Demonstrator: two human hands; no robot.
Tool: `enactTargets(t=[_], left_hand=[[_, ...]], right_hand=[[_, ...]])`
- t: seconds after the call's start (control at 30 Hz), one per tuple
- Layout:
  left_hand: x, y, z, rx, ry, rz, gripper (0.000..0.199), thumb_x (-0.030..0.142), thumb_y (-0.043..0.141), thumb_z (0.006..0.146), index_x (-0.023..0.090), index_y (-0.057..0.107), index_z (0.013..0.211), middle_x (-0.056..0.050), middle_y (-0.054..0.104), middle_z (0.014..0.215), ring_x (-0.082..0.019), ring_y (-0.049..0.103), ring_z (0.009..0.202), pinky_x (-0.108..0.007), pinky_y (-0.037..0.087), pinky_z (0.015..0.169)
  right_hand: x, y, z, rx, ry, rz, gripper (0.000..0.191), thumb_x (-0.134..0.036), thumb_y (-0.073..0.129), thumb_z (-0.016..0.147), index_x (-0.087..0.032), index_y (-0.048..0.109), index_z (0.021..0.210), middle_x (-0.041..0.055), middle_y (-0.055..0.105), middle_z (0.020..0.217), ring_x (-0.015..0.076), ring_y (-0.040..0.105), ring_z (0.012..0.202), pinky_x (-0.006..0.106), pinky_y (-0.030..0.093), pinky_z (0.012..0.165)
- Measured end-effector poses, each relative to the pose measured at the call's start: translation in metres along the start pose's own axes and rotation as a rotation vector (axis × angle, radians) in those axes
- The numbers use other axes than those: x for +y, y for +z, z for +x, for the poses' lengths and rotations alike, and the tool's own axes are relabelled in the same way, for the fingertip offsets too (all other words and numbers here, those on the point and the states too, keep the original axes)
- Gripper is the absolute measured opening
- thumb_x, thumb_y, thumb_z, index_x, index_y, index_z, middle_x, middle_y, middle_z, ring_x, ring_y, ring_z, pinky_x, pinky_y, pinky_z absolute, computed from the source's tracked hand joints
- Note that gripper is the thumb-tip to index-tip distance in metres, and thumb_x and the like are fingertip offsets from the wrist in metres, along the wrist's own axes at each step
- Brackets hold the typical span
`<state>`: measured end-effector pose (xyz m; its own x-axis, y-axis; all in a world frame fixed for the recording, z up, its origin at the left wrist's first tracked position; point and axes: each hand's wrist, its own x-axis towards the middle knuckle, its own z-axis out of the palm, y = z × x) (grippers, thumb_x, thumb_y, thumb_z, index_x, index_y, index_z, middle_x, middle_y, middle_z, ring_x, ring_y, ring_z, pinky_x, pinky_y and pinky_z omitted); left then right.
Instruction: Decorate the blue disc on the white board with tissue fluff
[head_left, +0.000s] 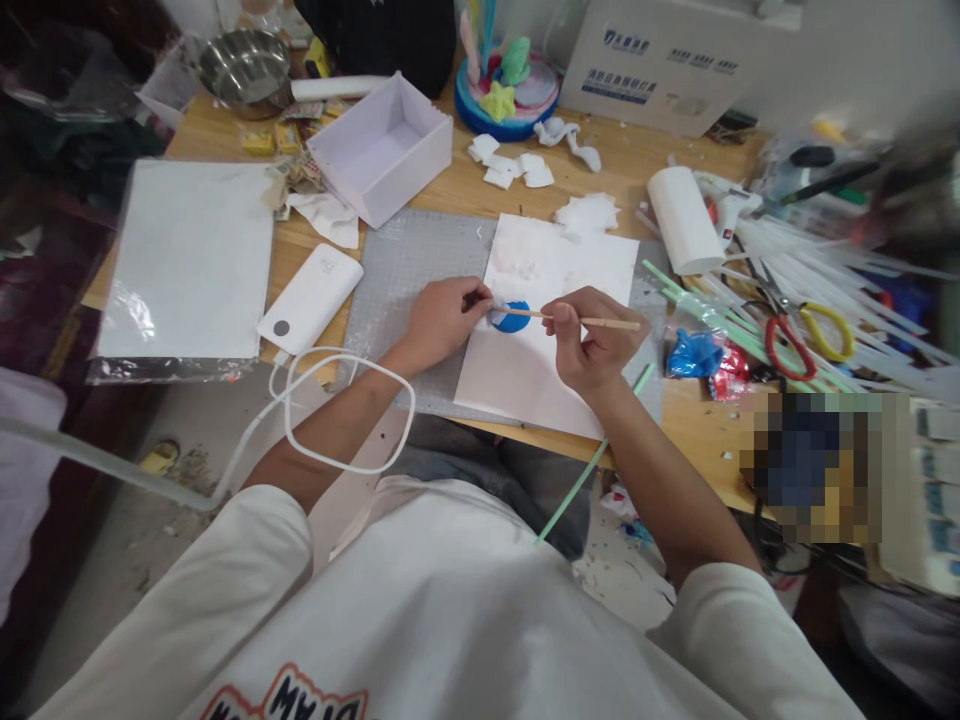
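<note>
A white sheet of paper (517,375) lies on the grey cutting mat (401,270), with a blue round patch (512,322) near its middle. My right hand (592,335) grips a thin wooden stick (615,323), whose far end reaches across the blue patch toward my left fingertips. At the patch's left edge, my left hand (450,315) pinches with thumb and forefinger. A small pale scrap shows by those fingertips, too small to name. Pale crumpled material (517,258) rests on the paper's upper part.
Behind stand a white open box (382,150) and a blue round base with clay figures (506,105). A power bank (311,300) with a looped cable lies left. Scissors (787,335), a white roll (685,220), plastic packets (694,352) and many white strips crowd the right.
</note>
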<state>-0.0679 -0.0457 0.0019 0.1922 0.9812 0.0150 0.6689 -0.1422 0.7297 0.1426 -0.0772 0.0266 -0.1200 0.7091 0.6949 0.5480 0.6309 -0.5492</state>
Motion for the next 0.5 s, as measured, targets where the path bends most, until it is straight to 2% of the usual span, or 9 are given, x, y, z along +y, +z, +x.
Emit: enactTargets(t=[0.13, 0.27, 0.4, 0.5], left_hand=[[-0.001, 0.001, 0.001, -0.001, 0.001, -0.003, 0.016, 0.033, 0.068, 0.093, 0.022, 0.080, 0.096, -0.003, 0.078, 0.088, -0.017, 0.063, 0.075, -0.032, 0.046, 0.074], [-0.003, 0.001, 0.000, 0.011, 0.042, -0.013, 0.020, 0.033, 0.063, 0.097, 0.021, 0.078, 0.092, -0.003, 0.077, 0.086, -0.018, 0.064, 0.076, -0.032, 0.046, 0.074], [-0.004, -0.003, -0.003, 0.037, 0.065, -0.050, 0.023, 0.022, 0.054, 0.098, 0.020, 0.076, 0.094, -0.003, 0.076, 0.085, -0.018, 0.063, 0.076, -0.031, 0.047, 0.077], [-0.005, -0.004, -0.005, 0.032, 0.062, -0.042, 0.025, 0.009, 0.054, 0.090, 0.021, 0.074, 0.099, -0.002, 0.075, 0.087, -0.017, 0.064, 0.076, -0.031, 0.048, 0.078]], right_hand=[[-0.002, -0.002, 0.003, -0.081, 0.017, -0.028, 0.043, -0.048, 0.046, 0.106, -0.025, 0.067, 0.076, 0.0024, 0.066, 0.061, 0.0140, 0.060, 0.056, 0.031, 0.041, 0.054], [-0.008, 0.003, 0.024, -0.209, 0.046, -0.031, 0.049, -0.056, 0.045, 0.106, -0.025, 0.061, 0.072, 0.0026, 0.064, 0.064, 0.0134, 0.055, 0.058, 0.033, 0.041, 0.057], [-0.008, 0.022, 0.058, -0.364, 0.070, -0.008, 0.055, -0.066, 0.054, 0.099, -0.025, 0.052, 0.064, 0.0018, 0.055, 0.057, 0.0154, 0.057, 0.062, 0.034, 0.047, 0.064], [0.001, 0.045, 0.075, -0.419, 0.109, 0.029, 0.055, -0.071, 0.060, 0.094, -0.027, 0.052, 0.063, 0.0005, 0.047, 0.049, 0.0181, 0.058, 0.062, 0.035, 0.048, 0.060]])
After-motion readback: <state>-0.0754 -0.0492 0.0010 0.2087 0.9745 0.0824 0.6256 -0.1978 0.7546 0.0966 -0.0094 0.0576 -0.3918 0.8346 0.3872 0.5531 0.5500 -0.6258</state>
